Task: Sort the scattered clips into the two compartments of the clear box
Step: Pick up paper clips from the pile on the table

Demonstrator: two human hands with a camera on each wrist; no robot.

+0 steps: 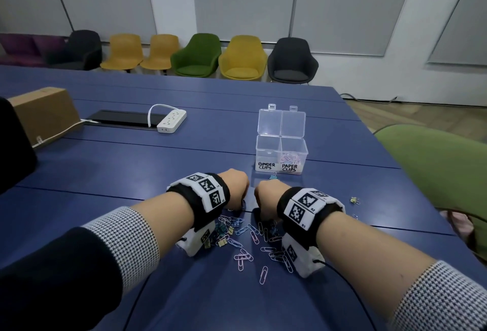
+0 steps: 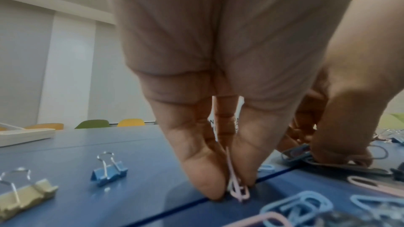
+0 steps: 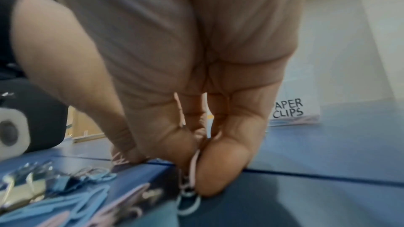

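Note:
The clear box (image 1: 280,146) stands open beyond my hands, labelled BINDER CLIPS on the left and PAPER CLIPS on the right; paper clips (image 1: 290,158) lie in the right compartment. Scattered paper clips (image 1: 259,246) and binder clips (image 1: 224,233) lie under my wrists. My left hand (image 1: 237,188) points down at the table, its fingers (image 2: 203,175) pinching pink paper clips (image 2: 237,189). My right hand (image 1: 266,196) is close beside it, fingers (image 3: 220,165) squeezing pink and blue paper clips (image 3: 190,180). A blue binder clip (image 2: 109,173) and a yellow one (image 2: 24,194) sit left of my left hand.
A yellow binder clip (image 1: 355,201) lies apart at the right, and a blue one (image 1: 272,177) sits just before the box. A white power strip (image 1: 171,120) and a cardboard box (image 1: 44,112) are at the far left. A green chair (image 1: 434,172) stands at the table's right edge.

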